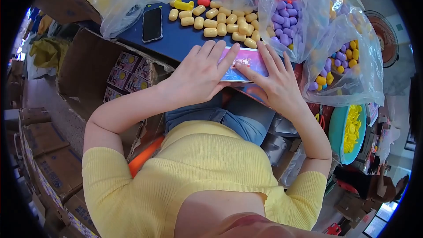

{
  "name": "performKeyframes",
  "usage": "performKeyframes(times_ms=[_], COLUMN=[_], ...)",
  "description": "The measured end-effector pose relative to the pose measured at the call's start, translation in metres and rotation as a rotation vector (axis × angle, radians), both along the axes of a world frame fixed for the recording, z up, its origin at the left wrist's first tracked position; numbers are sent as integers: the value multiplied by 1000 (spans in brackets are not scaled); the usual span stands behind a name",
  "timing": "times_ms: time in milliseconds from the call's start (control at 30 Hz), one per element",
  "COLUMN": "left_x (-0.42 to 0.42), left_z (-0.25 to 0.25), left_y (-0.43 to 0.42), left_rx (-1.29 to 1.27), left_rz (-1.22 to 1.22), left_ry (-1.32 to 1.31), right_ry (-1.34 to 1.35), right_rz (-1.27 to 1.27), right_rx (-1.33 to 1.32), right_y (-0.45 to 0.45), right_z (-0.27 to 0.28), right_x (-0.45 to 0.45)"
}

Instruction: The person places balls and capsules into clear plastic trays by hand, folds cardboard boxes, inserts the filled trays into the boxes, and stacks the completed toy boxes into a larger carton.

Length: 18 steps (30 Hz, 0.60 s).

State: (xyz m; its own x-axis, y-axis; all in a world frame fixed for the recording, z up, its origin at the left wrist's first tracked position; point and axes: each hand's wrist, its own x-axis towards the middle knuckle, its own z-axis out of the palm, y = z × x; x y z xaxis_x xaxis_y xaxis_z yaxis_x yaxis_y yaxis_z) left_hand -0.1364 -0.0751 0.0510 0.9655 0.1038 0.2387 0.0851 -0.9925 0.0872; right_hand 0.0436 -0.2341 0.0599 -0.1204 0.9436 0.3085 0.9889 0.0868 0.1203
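A flat printed box (249,61), pink and blue with white and red lettering, lies at the near edge of the blue table between my two hands. My left hand (198,70) grips its left end, fingers stretched across the edge and the thumb low at the near side. On the right end, my right hand (277,77) has its fingers along the side and one digit over the printed face. Just beyond are several pale orange capsule-shaped pieces (220,19). Whatever is under the box is hidden.
A black phone (152,25) lies on the blue table (128,35). Clear bags hold purple capsules (285,20) and mixed capsules (339,61). At right stands a turquoise basin (336,134) with yellow pieces. A carton (81,68) at left contains several printed boxes (128,70).
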Motion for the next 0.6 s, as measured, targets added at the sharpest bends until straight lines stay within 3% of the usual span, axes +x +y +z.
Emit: performKeyframes(times_ms=[133,333,500,600], left_x=[-13,-21,-15,-21], left_z=[-18,-26,-50,-73], left_y=[-15,-24,-36,-44], left_rx=[103,49,12,-390], left_rz=[12,4,-121,-252], left_ry=[-205,-221,-477,-229], right_ry=[112,364,537,492], right_rz=[-3,34,87,-167], right_rx=[9,114,167,40], right_y=[-12,-22,-58,-90], right_z=[-19,-49,-45,-57], right_x=[-9,-17,4,11])
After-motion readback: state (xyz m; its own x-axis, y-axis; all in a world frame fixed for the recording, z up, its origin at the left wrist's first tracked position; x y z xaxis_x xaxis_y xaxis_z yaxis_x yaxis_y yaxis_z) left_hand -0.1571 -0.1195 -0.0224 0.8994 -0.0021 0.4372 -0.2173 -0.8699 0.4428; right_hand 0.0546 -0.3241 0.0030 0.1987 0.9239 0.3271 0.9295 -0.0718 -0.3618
